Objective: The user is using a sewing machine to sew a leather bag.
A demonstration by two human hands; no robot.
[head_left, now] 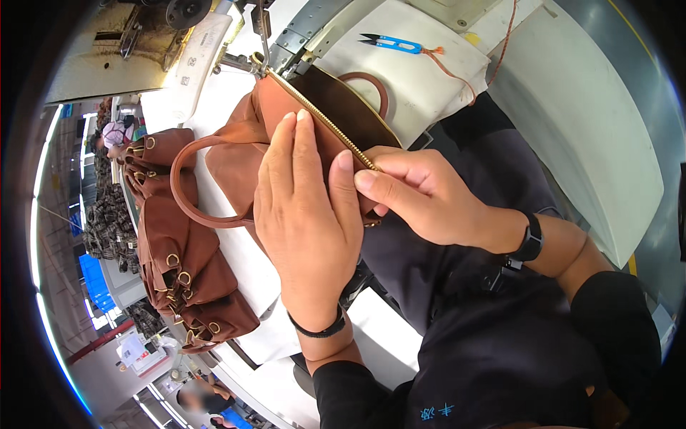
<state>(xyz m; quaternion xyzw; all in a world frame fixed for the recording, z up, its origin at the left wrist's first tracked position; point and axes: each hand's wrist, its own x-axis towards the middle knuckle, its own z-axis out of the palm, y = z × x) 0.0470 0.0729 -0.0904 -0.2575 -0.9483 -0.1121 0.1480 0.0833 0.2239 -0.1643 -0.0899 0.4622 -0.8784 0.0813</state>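
Observation:
A brown leather handbag (239,179) lies under the sewing machine, its edge at the machine's foot (266,64). A gold-toothed zipper (325,123) runs along its opening, and the dark lining (336,96) shows beside it. My left hand (307,200) rests flat on the leather next to the zipper, fingers stretched out. Between thumb and fingers, my right hand (421,193) pinches the near end of the zippered edge. One rounded handle (187,179) loops out to the left; another handle (379,89) shows beyond the opening.
Blue thread snips (391,44) on a reddish cord lie on the white table (439,75) at the far right. Several brown bags with gold rings (182,250) are piled along the left. Other people are in the background, one at the lower left (207,397).

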